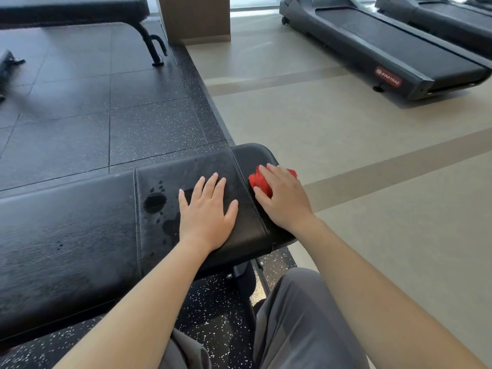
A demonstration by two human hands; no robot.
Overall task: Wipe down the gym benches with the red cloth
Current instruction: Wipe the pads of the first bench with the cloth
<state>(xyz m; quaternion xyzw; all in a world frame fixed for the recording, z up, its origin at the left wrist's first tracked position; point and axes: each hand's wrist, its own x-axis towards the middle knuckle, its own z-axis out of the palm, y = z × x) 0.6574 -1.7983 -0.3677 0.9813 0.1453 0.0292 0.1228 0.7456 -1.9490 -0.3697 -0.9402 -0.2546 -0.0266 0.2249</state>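
You are pressing the red cloth [260,182] under your flat right hand [283,201] at the end edge of the bench [66,235], steadying yourself with your spread, empty left hand [206,211].

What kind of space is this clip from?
Almost certainly a gym: a black padded workout bench up close, a second black padded bench behind it on speckled black rubber floor tiles, and grey treadmills on the beige floor.

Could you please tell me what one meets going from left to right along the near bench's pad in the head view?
Wet patch → left hand → right hand, which lies on the red cloth.
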